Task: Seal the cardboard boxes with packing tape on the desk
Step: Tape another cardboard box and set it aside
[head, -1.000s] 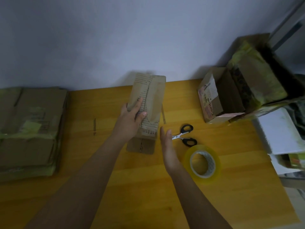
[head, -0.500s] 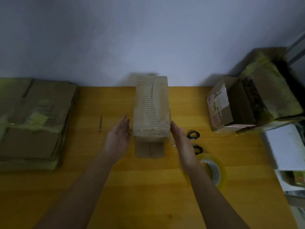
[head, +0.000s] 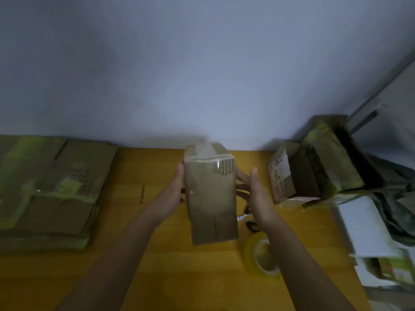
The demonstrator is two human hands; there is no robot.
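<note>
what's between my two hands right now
In the head view, the cardboard box sits between the left hand and the right hand, which press its sides with straight fingers.

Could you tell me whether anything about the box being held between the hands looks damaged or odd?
Yes. The cardboard box between the left hand and right hand looks worn: near its top right corner the outer paper is torn away, baring the corrugated ribs.

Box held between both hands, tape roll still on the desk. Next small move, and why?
Probably set the small brown cardboard box down, then send the right hand to the yellowish clear tape roll. The left hand and the right flank the box with straight fingers, and neither holds tape.
</note>
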